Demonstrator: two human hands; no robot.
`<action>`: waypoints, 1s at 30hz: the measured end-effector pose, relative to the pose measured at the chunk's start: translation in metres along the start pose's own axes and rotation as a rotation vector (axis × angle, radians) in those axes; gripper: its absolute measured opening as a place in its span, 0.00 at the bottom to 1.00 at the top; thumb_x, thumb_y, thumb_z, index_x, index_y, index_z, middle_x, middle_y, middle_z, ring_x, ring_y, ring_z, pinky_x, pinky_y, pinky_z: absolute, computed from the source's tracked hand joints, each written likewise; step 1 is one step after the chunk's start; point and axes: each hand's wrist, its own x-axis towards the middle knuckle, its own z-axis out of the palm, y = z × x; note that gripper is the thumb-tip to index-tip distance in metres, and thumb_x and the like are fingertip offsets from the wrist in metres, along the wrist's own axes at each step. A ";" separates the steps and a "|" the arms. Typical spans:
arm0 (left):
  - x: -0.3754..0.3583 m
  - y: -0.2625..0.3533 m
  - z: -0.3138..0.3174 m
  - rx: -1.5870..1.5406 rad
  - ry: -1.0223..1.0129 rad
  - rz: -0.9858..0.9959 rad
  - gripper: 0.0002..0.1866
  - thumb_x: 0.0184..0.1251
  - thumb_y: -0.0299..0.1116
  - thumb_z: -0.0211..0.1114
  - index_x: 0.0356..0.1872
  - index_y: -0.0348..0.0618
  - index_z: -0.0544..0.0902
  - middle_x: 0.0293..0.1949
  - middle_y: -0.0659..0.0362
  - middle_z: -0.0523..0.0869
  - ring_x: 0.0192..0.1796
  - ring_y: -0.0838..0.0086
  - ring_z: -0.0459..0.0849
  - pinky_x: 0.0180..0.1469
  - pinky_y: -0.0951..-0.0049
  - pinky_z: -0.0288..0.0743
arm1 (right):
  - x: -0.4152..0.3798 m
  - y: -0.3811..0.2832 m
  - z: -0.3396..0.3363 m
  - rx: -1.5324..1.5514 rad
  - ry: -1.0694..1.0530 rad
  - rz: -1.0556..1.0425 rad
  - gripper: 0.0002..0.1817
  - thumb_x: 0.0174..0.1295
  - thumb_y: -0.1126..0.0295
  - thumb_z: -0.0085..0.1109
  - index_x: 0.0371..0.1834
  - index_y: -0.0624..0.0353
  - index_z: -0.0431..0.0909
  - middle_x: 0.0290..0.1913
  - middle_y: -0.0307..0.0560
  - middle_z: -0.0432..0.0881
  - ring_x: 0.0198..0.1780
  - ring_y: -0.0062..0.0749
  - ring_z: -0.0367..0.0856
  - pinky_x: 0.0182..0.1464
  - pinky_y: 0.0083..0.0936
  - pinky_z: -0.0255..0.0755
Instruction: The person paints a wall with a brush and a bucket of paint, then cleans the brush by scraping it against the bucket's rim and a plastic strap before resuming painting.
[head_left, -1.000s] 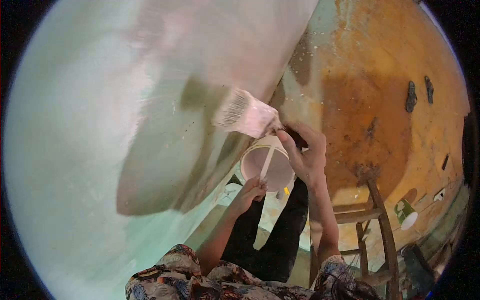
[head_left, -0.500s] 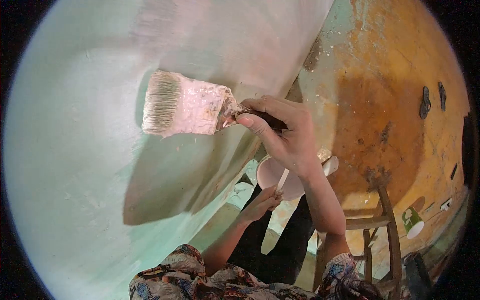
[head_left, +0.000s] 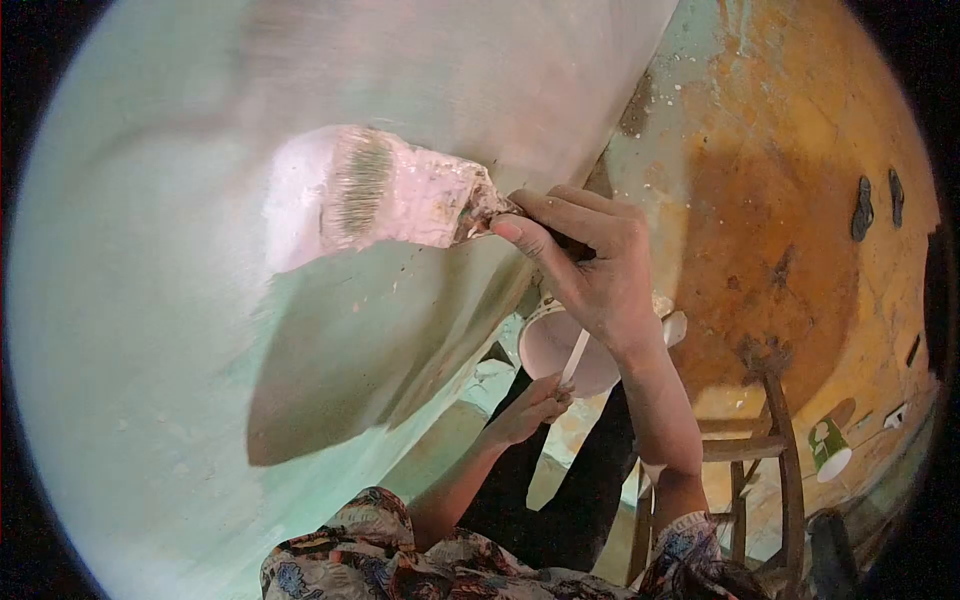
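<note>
A wide paintbrush [head_left: 420, 195], its ferrule thickly coated with pale paint, is pressed to the pale green wall [head_left: 170, 370]. My right hand [head_left: 590, 250] is closed on its dark handle. At the bristles lies a fresh white patch of paint [head_left: 298, 195]. Lower down, my left hand [head_left: 532, 408] is wrapped round a thin white strip [head_left: 575, 356] that crosses the mouth of a paint bucket [head_left: 545, 340]; it looks like the bucket's handle. Pale paint fills the part of the bucket I can see, and my right forearm covers its far side.
A wooden ladder or stool [head_left: 785, 480] stands at the lower right. On the stained orange floor [head_left: 740, 230] lie a pair of dark slippers [head_left: 863, 208] and a green-and-white tub [head_left: 829, 449]. The wall meets the floor along a slanting edge.
The brush has gone from hovering at the wall to pressing on it, its bristles bent. A white paint patch has appeared there. My right hand shifted slightly right in view.
</note>
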 end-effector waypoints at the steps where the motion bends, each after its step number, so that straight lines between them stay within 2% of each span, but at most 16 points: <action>1: 0.000 -0.001 -0.001 -0.003 0.001 -0.007 0.09 0.62 0.28 0.52 0.43 0.42 0.68 0.29 0.71 0.61 0.28 0.88 0.59 0.28 0.87 0.54 | -0.001 0.003 0.000 -0.002 0.013 0.005 0.13 0.54 0.66 0.67 0.34 0.66 0.82 0.18 0.43 0.72 0.18 0.22 0.64 0.21 0.21 0.58; 4: 0.002 0.000 -0.001 0.006 0.012 -0.033 0.07 0.62 0.28 0.52 0.39 0.44 0.66 0.29 0.71 0.61 0.28 0.88 0.58 0.27 0.87 0.53 | -0.007 0.016 -0.004 -0.043 -0.018 0.041 0.12 0.54 0.66 0.67 0.35 0.66 0.82 0.18 0.44 0.71 0.19 0.22 0.65 0.21 0.21 0.57; 7: 0.001 -0.003 -0.002 -0.001 0.013 -0.056 0.06 0.61 0.27 0.51 0.38 0.45 0.65 0.28 0.70 0.61 0.28 0.88 0.57 0.27 0.86 0.52 | -0.014 0.031 -0.006 -0.078 -0.018 0.120 0.12 0.53 0.63 0.67 0.34 0.60 0.83 0.22 0.47 0.77 0.20 0.36 0.75 0.25 0.27 0.68; 14: 0.012 -0.022 -0.011 -0.057 -0.036 -0.053 0.06 0.61 0.27 0.51 0.37 0.46 0.63 0.28 0.70 0.60 0.27 0.87 0.56 0.27 0.85 0.51 | -0.040 0.093 -0.004 -0.091 -0.001 0.192 0.12 0.54 0.63 0.66 0.34 0.60 0.83 0.23 0.47 0.78 0.20 0.37 0.75 0.25 0.29 0.68; 22: 0.037 -0.031 -0.020 -0.076 -0.042 -0.137 0.08 0.55 0.26 0.50 0.34 0.47 0.61 0.27 0.69 0.56 0.28 0.85 0.54 0.29 0.85 0.51 | -0.054 0.168 -0.006 -0.162 -0.007 0.257 0.12 0.55 0.62 0.65 0.34 0.59 0.84 0.24 0.47 0.79 0.21 0.37 0.76 0.26 0.28 0.70; 25: 0.038 -0.041 -0.016 -0.081 -0.037 -0.125 0.08 0.55 0.27 0.50 0.34 0.47 0.61 0.28 0.69 0.56 0.28 0.84 0.54 0.30 0.84 0.51 | -0.066 0.187 -0.007 -0.085 -0.006 0.308 0.12 0.55 0.62 0.65 0.35 0.58 0.84 0.26 0.47 0.81 0.23 0.38 0.78 0.28 0.27 0.71; 28: 0.036 -0.052 -0.025 -0.055 -0.032 -0.113 0.08 0.56 0.27 0.51 0.34 0.47 0.61 0.28 0.69 0.56 0.28 0.85 0.54 0.30 0.84 0.50 | -0.082 0.211 0.003 -0.147 -0.013 0.253 0.10 0.55 0.72 0.65 0.36 0.67 0.82 0.25 0.52 0.80 0.23 0.34 0.78 0.26 0.26 0.69; 30: 0.037 -0.056 -0.028 -0.035 -0.031 -0.126 0.08 0.57 0.27 0.51 0.33 0.46 0.61 0.28 0.69 0.56 0.28 0.85 0.54 0.30 0.84 0.50 | -0.091 0.230 0.005 -0.194 -0.013 0.284 0.11 0.55 0.65 0.64 0.35 0.60 0.84 0.27 0.49 0.81 0.25 0.39 0.79 0.29 0.29 0.72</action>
